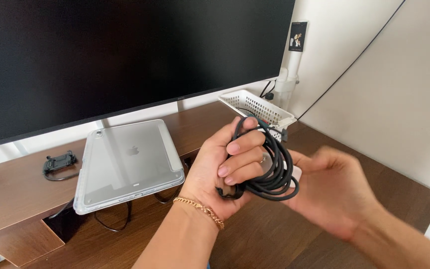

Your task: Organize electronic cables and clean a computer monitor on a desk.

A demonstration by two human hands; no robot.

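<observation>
My left hand (225, 167), with a gold chain bracelet at the wrist, is closed around a bundle of dark coiled cable (277, 167) held above the brown wooden desk (374, 184). The loops hang out past my fingers on the right side. My right hand (337, 189) is blurred, fingers spread, just right of the coil and touching or nearly touching its loops. Whether it grips the cable I cannot tell.
A large black monitor (125, 50) fills the back. A silver tablet in a clear case (128, 164) lies face down on a raised wooden shelf, with a small black clip device (59, 162) to its left. A white perforated basket (257, 107) stands behind the hands.
</observation>
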